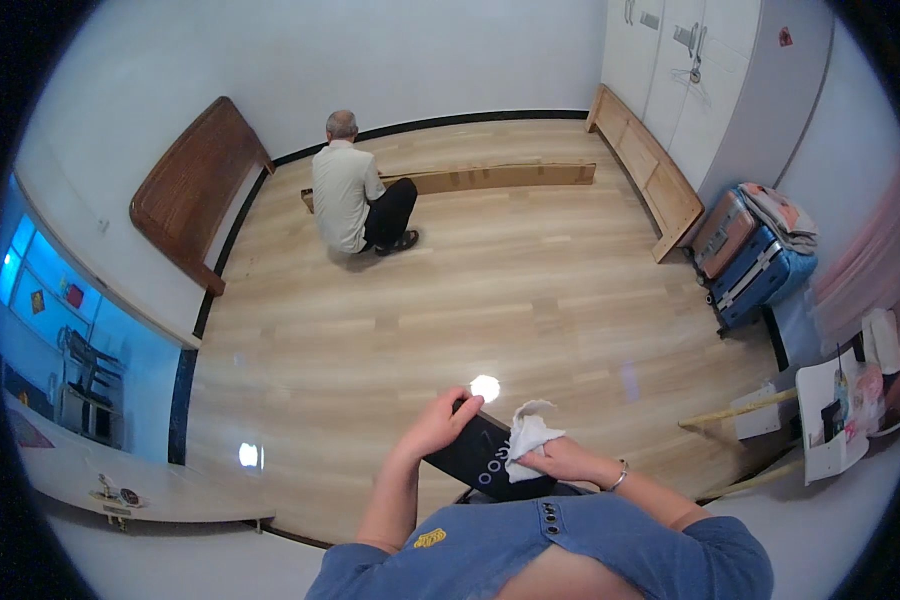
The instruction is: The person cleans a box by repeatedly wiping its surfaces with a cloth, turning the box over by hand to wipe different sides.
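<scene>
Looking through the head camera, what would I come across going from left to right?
Dark chair, brown headboard, crouching person, held black object, pale wooden panel, blue suitcase.

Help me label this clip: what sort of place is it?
Likely a bedroom: a brown headboard-like panel stands at the left, a white wardrobe at the right, with suitcases near it.

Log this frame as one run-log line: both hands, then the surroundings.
left hand: holding flat black item | right hand: holding white cloth or tissue against it | beyond: crouching person beside long cardboard box
</scene>
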Demonstrator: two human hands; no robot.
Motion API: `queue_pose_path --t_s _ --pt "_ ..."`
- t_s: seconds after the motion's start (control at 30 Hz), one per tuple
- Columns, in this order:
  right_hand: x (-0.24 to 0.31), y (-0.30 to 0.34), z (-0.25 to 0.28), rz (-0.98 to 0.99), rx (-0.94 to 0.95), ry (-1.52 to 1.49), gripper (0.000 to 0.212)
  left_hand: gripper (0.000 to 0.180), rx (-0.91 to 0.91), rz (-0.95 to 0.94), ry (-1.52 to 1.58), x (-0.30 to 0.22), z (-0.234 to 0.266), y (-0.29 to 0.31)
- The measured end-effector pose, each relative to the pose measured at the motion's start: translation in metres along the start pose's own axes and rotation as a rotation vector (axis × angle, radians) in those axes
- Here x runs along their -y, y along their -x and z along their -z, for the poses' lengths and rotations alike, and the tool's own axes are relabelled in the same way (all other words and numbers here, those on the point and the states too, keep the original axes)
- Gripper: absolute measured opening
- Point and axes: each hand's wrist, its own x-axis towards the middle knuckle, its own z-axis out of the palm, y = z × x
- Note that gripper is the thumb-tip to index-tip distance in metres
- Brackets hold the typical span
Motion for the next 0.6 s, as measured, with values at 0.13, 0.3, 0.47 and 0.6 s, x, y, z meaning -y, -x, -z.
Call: queue_pose_path --t_s 0.13,0.3,0.47,0.6 --pt "0.004 -0.001 0.001 -0.02 0.018 0.039 0.037 0.034 -0.026 -0.036 0.008 0.001 0.001 0.004" --pt "0.007 -0.003 0.001 0.014 0.019 0.043 0.036 0.034 -0.04 -0.04 0.032 0.006 0.002 0.003" --pt "0.02 -0.019 0.001 0.093 0.046 0.155 0.036 0.034 -0.014 -0.026 0.024 0.007 -0.004 -0.002" --pt "0.033 -0.038 0.0 0.134 -0.014 0.034 0.035 0.035 0.051 -0.065 -0.02 0.0 -0.007 -0.005"
